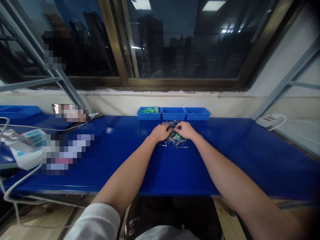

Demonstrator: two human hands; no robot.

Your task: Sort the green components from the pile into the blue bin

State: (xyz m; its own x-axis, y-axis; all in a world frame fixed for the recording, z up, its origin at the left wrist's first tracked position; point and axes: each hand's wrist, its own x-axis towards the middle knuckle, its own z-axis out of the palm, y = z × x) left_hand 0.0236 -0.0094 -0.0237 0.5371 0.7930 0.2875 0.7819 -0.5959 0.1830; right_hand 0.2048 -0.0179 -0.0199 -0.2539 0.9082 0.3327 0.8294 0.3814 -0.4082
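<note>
Pile: slim, straight metal fasteners (175, 141), at the centre of the frame, crossing at many angles; silvery and shiny, with stray ones poking out at the lower edge.
Green patch: something green (178, 135) among the metal, too small to identify.
Left hand (161, 132): on the pile's left side, fingers bent over the metal; whether they grip a piece, I cannot tell.
Right hand (184, 130): on the pile's right side, fingers curled inward; any grasp is too small to tell.
Tabletop (172, 170): smooth, glossy blue.
Bins: three blue, straight-walled trays (173, 115) above the pile; the leftmost holds crinkled green plastic (150, 110).
</note>
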